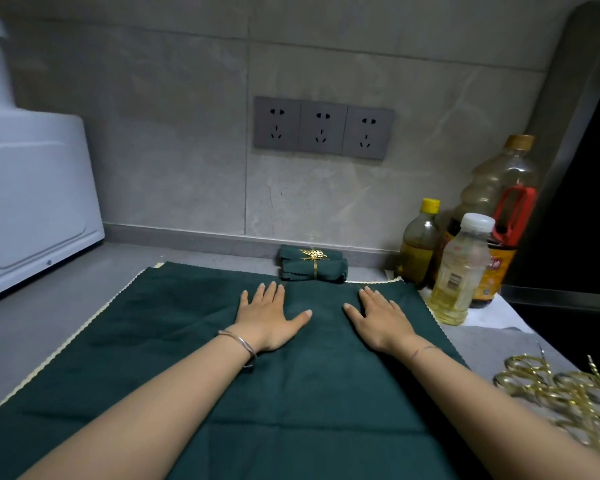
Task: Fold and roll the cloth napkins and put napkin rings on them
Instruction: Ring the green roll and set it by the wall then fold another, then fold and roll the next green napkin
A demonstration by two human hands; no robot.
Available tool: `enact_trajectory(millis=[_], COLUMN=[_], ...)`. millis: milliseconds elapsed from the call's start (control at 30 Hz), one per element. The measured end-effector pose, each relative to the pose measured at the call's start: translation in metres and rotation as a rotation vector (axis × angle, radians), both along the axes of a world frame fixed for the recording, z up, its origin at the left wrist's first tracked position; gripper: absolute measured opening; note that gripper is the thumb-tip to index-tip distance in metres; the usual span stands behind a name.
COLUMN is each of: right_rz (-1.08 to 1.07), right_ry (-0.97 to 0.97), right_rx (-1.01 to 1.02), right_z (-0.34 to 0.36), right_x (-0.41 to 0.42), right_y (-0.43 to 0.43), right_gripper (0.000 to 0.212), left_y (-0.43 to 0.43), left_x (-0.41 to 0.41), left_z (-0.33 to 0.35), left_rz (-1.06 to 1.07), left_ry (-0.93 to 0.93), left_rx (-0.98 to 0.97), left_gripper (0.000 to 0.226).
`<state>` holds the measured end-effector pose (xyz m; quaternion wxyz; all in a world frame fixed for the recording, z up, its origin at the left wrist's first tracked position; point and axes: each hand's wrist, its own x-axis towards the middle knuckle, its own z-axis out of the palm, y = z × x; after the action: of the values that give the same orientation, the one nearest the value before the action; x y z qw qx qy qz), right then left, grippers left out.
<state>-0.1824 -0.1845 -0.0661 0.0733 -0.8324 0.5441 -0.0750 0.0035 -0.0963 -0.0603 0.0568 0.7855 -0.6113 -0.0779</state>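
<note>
A dark green cloth napkin with a pale scalloped edge is spread flat on the grey bench, and both hands are laid on its far half. The left hand is pressed palm down with the fingers straight and the thumb splayed towards the middle; nothing is gripped. A thin bangle is worn on the left wrist. The right hand is likewise laid flat, fingers extended, thumb pointed inward, with nothing held. Just beyond the fingertips, at the napkin's far edge and near the wall, a rolled green napkin is seen, bound by a gold leaf napkin ring. A heap of loose gold napkin rings is found on the bench to the right of the spread napkin. Three bottles are stood at the far right: a small bottle with a white cap, a yellow-capped bottle and a large oil bottle with a red handle. A white appliance is placed at the left, and a triple socket plate is set in the tiled wall.
</note>
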Motion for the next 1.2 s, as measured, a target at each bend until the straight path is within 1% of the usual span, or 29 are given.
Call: enact_trajectory(millis=[133, 200, 333, 367, 433, 467, 500, 533, 600, 667, 700, 767, 867, 933, 967, 1000, 1067, 1100, 1167, 1200], right_rz=[0.015, 0.039, 0.161, 0.188, 0.248, 0.276, 0.303, 0.332, 0.381, 0.432, 0.456, 0.499, 0.54, 0.532, 0.527, 0.526, 0.521, 0.516, 0.506, 0.501], right_ry=[-0.074, -0.118, -0.167, -0.155, -0.126, -0.107, -0.091, -0.079, -0.058, -0.024, 0.003, 0.06, 0.14, 0.164, 0.166, 0.161, 0.113, 0.086, 0.046, 0.043], right_rx=[-0.014, -0.019, 0.032, 0.067, 0.104, 0.097, 0.081, 0.066, 0.069, 0.076, 0.069, 0.038, -0.021, -0.034, -0.039, -0.038, -0.013, -0.002, 0.013, 0.016], right_z=[0.009, 0.013, 0.015, 0.014, 0.013, 0.012, 0.012, 0.013, 0.015, 0.017, 0.018, 0.016, 0.014, 0.014, 0.016, 0.017, 0.023, 0.025, 0.031, 0.034], right_x=[-0.016, -0.028, -0.058, -0.067, -0.084, -0.093, -0.101, -0.109, -0.121, -0.131, -0.134, -0.139, -0.141, -0.139, -0.138, -0.136, -0.135, -0.135, -0.137, -0.138], right_y=[0.023, 0.045, 0.118, 0.143, 0.187, 0.208, 0.227, 0.247, 0.281, 0.308, 0.319, 0.334, 0.348, 0.354, 0.355, 0.358, 0.36, 0.36, 0.357, 0.354], right_gripper=[0.062, 0.06, 0.06, 0.065, 0.088, 0.099, 0.103, 0.101, 0.087, 0.078, 0.077, 0.083, 0.096, 0.091, 0.086, 0.083, 0.08, 0.074, 0.054, 0.048], left_y=[0.024, 0.048, 0.121, 0.143, 0.178, 0.195, 0.213, 0.231, 0.263, 0.289, 0.3, 0.318, 0.334, 0.339, 0.34, 0.342, 0.342, 0.343, 0.342, 0.342], left_x=[-0.006, -0.013, -0.034, -0.039, -0.045, -0.048, -0.05, -0.053, -0.058, -0.062, -0.064, -0.068, -0.074, -0.076, -0.076, -0.076, -0.073, -0.07, -0.064, -0.059], left_z=[0.005, 0.008, 0.007, 0.006, 0.006, 0.006, 0.006, 0.006, 0.005, 0.005, 0.006, 0.007, 0.007, 0.007, 0.008, 0.009, 0.013, 0.015, 0.023, 0.027], left_rz=[-0.031, -0.078, -0.205, -0.226, -0.26, -0.279, -0.299, -0.326, -0.384, -0.425, -0.437, -0.465, -0.516, -0.537, -0.544, -0.548, -0.547, -0.542, -0.527, -0.517], left_ry=[0.064, 0.081, 0.053, 0.049, 0.055, 0.056, 0.059, 0.056, 0.058, 0.053, 0.047, 0.028, -0.027, -0.065, -0.072, -0.073, -0.038, -0.003, 0.074, 0.094], left_rx=[-0.065, -0.068, -0.031, -0.025, -0.024, -0.028, -0.038, -0.046, -0.048, -0.042, -0.033, -0.022, 0.003, 0.013, 0.014, 0.011, -0.02, -0.04, -0.061, -0.06], left_gripper=[0.078, 0.075, 0.074, 0.076, 0.086, 0.088, 0.086, 0.082, 0.074, 0.071, 0.072, 0.078, 0.098, 0.106, 0.106, 0.102, 0.087, 0.078, 0.059, 0.051])
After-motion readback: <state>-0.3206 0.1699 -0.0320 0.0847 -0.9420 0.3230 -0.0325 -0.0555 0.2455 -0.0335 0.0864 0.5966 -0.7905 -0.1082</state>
